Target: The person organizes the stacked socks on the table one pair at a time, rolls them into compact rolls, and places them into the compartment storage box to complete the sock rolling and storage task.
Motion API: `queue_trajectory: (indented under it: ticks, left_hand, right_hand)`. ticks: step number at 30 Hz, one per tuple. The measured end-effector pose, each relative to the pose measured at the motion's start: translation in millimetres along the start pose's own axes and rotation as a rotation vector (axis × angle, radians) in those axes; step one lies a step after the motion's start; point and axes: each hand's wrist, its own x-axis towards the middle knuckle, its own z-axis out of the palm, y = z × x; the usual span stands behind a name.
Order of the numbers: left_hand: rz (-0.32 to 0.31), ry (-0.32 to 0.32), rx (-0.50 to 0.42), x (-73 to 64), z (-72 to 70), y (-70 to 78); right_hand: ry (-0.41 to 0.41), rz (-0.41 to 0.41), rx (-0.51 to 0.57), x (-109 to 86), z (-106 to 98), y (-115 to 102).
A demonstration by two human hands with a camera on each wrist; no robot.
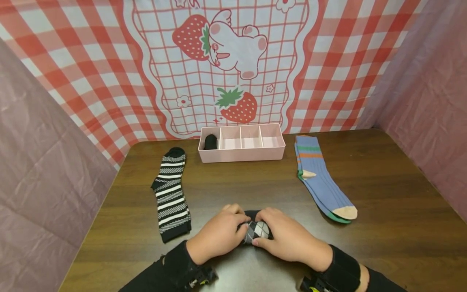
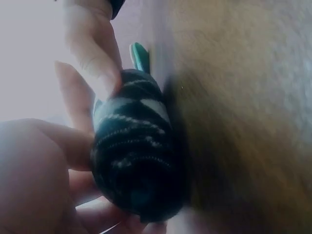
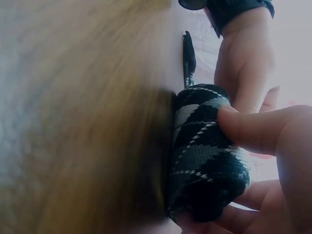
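Hands: two, left hand (image 1: 219,234) and right hand (image 1: 290,238), both curling fingers and thumb round one roll, gripping it from opposite ends
Roll count: one black, grey and white knitted argyle sock roll (image 1: 256,231) in the hands; one small black fabric roll (image 1: 210,142) sitting in the tray's leftmost compartment
Tray: one long pale-pink plastic tray (image 1: 241,156), four compartments, standing at the far edge of the brown wood-grain worktop (image 1: 237,186)
Striped: one black-and-white striped knitted sock (image 1: 172,194) showing, lying at left
Blue: two blue ribbed socks with green and orange bands and cream toes (image 1: 324,178), overlapping at right
Argyle look: fat cylinder, diamonds wrapping round it, thin pale dashed lines crossing, dark ends
Argyle place: lying against the near middle of the worktop, between the hands
Hidden: fingers are covering parts of the argyle roll; its underside is not showing
Unclear: any second striped sock underneath, cannot tell; left wrist view is blurring the roll's dark end
Cut off: both forearms are leaving the head view at the bottom
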Motion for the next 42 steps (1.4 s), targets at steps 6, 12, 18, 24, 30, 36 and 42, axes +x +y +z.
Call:
queue_trajectory:
  ticks: [6,12,18,24,30,36,42]
  left_hand:
    - [0.052,0.099,0.037,-1.7,-1.3,6.8]
    - [0.105,0.076,0.106,-5.4,-6.4,14.1]
    - [0.142,0.043,0.124,-6.8,-7.1,17.0]
    - [0.161,0.028,0.09,-7.6,-6.0,17.4]
    - [0.156,0.03,0.107,-8.7,-5.7,17.1]
    - [0.126,0.034,0.121,-8.4,-4.8,17.6]
    - [0.093,0.018,0.12,-7.3,-3.0,17.3]
  right_hand:
    - [0.033,-0.009,-0.035,0.5,-0.8,0.5]
    - [0.033,-0.004,-0.029,1.1,-1.2,2.8]
    - [-0.005,0.008,0.046,2.0,-0.8,7.1]
    - [-0.069,0.028,0.113,3.2,-2.6,9.0]
    - [-0.079,0.057,0.151,4.1,-5.6,6.7]
    - [-0.045,0.083,0.154,4.6,-2.9,5.6]
    - [-0.019,0.074,0.133,5.1,0.0,6.4]
